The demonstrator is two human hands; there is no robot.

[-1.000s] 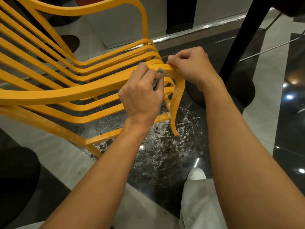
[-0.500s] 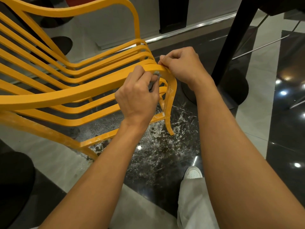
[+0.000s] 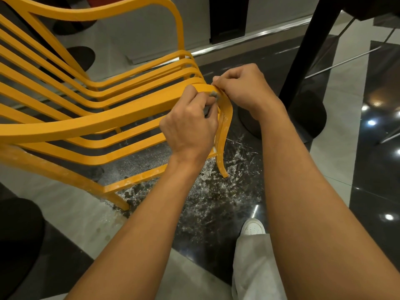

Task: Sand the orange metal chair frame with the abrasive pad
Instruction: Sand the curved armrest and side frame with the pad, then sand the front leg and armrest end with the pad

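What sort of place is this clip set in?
Probably a café or restaurant dining area: a polished floor of dark and pale tiles reflecting lights, a black pedestal table base, and a slatted orange chair.

Grey abrasive pad (image 3: 213, 95) against orange chair frame (image 3: 104, 124)

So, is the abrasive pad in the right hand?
No, the left hand pinches the grey abrasive pad against the chair frame; the right hand only grips the frame.
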